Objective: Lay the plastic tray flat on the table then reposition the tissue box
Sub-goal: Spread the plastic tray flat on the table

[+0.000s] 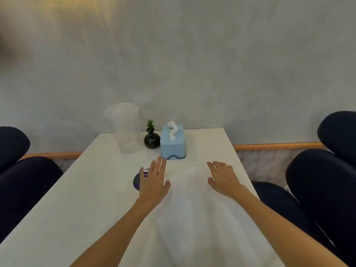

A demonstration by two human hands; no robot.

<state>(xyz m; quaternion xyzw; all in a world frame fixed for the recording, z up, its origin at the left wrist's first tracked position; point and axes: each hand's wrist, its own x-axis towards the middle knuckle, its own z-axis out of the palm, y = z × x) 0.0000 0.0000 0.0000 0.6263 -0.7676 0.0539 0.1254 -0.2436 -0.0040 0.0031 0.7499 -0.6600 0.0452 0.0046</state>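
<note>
The plastic tray [192, 205] lies between your forearms on the near middle of the counter [81, 199], a pale translucent sheet, blurred and hard to tell from the white top; it looks flat, or very nearly so, though I cannot tell whether its far edge is fully down. Your right hand [223, 178] rests spread on the tray's far right corner, fingers loose, gripping nothing. Your left hand [154, 180] is flat and spread just left of the tray, partly over a dark round sticker [137, 182], its fingertips close to the tissue box [173, 142] but not touching it.

The box sits upright just beyond both hands, at the far middle of the counter, a tissue standing out of its top. Left of it, nearly touching, is a small black vase [151, 140] with a green sprig, and further left a clear plastic cup [126, 128].

So the tray step looks about done and the box step is not yet begun. Next you need to take the box by its sides and lift or slide it away from the vase, without knocking that or the cup
</note>
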